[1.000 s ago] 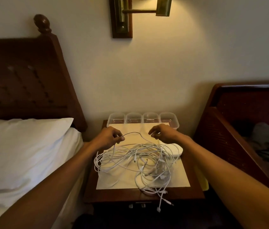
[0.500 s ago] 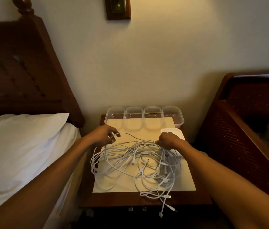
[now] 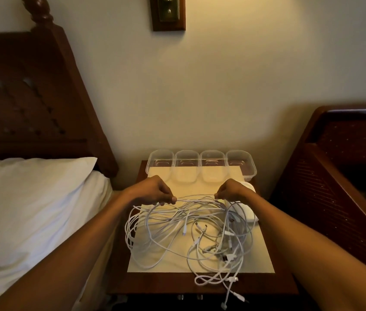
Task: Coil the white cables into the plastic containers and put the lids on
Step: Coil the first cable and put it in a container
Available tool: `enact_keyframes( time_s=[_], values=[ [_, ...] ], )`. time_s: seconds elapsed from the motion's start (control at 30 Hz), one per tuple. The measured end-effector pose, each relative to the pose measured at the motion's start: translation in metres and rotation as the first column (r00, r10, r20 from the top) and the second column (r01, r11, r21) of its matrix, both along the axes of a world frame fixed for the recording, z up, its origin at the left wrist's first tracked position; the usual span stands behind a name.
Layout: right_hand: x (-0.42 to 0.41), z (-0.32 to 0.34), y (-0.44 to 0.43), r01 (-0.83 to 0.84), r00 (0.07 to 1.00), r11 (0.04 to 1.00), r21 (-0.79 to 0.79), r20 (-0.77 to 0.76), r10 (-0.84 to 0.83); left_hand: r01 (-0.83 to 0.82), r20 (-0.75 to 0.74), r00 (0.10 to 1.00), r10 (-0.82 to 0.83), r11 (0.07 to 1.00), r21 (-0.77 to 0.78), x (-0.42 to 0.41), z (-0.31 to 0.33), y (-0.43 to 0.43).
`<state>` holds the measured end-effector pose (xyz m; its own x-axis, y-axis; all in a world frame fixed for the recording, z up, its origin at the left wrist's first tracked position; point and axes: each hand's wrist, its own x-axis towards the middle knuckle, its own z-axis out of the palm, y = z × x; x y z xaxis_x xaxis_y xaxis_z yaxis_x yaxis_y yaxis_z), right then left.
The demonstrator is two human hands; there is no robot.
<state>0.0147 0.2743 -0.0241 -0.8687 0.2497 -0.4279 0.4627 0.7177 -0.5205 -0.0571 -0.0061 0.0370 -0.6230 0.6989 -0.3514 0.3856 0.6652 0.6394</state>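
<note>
A tangle of white cables (image 3: 191,234) lies on a pale sheet (image 3: 155,263) on the nightstand, some plugs hanging over its front edge. My left hand (image 3: 153,190) pinches a cable strand at the heap's back left. My right hand (image 3: 233,190) pinches cable strands at the back right; a short stretch of cable runs between the two hands. Several clear plastic containers (image 3: 201,164) stand in a row at the back, lidless and with nothing in them. A stack of white lids (image 3: 248,212) lies under and behind my right wrist, partly hidden.
The dark wooden nightstand (image 3: 274,286) stands between a bed with a white pillow (image 3: 29,203) and carved headboard (image 3: 31,97) on the left and a dark wooden piece of furniture (image 3: 343,171) on the right. A brass wall lamp mount (image 3: 168,13) hangs above.
Both hands have come down onto the back of the cable heap and closer together. The camera has tilted down and moved nearer to the nightstand.
</note>
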Motion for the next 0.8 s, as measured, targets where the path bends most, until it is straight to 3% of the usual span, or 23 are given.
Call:
enact_keyframes(
  time_s=[0.23,0.33,0.47,0.67,0.73,0.8],
  values=[
    [-0.001,0.031,-0.004,0.038,0.962,0.977,-0.212,-0.258,-0.093,0.027,-0.059,0.998,-0.025,0.999,0.036,-0.002,0.010,0.015],
    [-0.001,0.050,-0.009,0.002,0.897,0.968,-0.251,-0.426,-0.113,-0.082,-0.181,0.977,0.109,0.986,0.147,0.003,0.011,0.023],
    [-0.002,0.080,-0.019,-0.058,0.824,0.974,-0.219,-0.561,-0.077,-0.184,-0.385,0.883,0.269,0.952,0.245,-0.002,0.011,0.036],
    [0.007,0.077,-0.016,-0.098,0.912,0.991,-0.096,-0.406,0.051,-0.243,-0.439,0.821,0.365,0.919,0.310,-0.002,0.009,0.055],
    [0.012,0.066,-0.012,-0.064,0.948,0.984,-0.165,-0.319,0.008,-0.212,-0.372,0.878,0.301,0.942,0.260,-0.003,0.002,0.061],
    [0.013,0.057,-0.009,-0.012,0.975,0.963,-0.270,-0.217,-0.049,-0.105,-0.348,0.927,0.139,0.988,0.114,-0.002,-0.008,0.067]
  ],
)
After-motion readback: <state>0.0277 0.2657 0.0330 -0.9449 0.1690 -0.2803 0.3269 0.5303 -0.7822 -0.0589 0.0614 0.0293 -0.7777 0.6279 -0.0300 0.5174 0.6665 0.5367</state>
